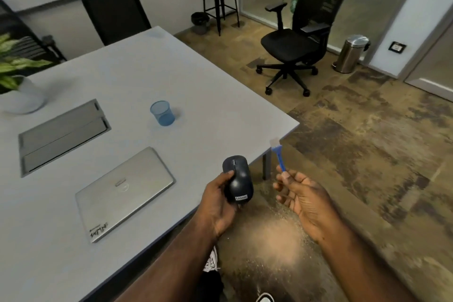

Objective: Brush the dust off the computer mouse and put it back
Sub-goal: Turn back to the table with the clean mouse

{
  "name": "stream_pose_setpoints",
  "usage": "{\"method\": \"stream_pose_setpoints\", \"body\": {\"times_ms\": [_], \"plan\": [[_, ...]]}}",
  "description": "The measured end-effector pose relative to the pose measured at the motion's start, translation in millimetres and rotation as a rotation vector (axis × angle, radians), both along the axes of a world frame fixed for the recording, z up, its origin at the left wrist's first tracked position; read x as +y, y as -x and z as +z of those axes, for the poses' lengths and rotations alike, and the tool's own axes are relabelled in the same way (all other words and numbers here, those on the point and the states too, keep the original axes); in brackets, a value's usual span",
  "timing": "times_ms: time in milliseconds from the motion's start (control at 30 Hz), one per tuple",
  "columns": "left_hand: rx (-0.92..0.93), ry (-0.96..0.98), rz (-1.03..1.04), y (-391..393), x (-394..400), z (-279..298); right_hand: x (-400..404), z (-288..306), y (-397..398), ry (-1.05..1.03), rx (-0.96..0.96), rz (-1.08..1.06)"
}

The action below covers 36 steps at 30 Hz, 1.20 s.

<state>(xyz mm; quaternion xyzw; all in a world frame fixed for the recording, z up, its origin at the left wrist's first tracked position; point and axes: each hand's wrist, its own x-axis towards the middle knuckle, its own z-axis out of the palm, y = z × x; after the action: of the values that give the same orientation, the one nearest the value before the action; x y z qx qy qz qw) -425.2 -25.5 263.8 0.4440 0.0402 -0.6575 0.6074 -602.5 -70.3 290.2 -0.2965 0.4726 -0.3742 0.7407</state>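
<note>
Your left hand (218, 200) is clamped on the computer mouse (237, 179), thumb on its left flank and the other fingers wrapped underneath, out of sight. You hold it in the air just past the near edge of the table (196, 95), top side up and buttons pointing away from you. Your right hand (302, 200) pinches the handle end of the small blue brush (279, 155) between thumb and fingertips; its pale bristles point up and away, and they sit apart from the mouse, to its right.

The main risk is the drop: the mouse hangs over the floor, not the tabletop, so if your hold slackens while the brush pushes against it, it falls to the carpet. The brush is held only at its tip, so a firm stroke could twist it out of your fingers. The bristles look blurred, so I cannot say how stiff they are. When you set the mouse back, mind the closed laptop (125, 193) lying near that edge, and place it well in from the rim.
</note>
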Motion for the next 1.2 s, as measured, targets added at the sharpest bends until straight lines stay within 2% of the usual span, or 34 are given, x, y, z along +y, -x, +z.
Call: {"method": "stream_pose_setpoints", "body": {"times_ms": [200,500,600,700,1000,1200], "plan": [[-0.105,-0.012,0.093,-55,-24,-19,-31,-19,-77,0.118,0.25,0.14],[-0.204,-0.133,0.098,-139,-89,-50,-88,-61,-188,0.219,0.421,0.172],[-0.292,-0.191,0.069,-164,-110,-69,-110,-82,-217,0.218,0.469,0.173],[-0.344,-0.278,0.057,-182,-125,-90,-129,-102,-240,0.2,0.538,0.185],[-0.294,-0.377,0.084,-219,-161,-146,-165,-163,-285,0.224,0.779,0.302],[-0.369,-0.422,0.077,-228,-186,-172,-189,-190,-299,0.226,0.845,0.309]]}}
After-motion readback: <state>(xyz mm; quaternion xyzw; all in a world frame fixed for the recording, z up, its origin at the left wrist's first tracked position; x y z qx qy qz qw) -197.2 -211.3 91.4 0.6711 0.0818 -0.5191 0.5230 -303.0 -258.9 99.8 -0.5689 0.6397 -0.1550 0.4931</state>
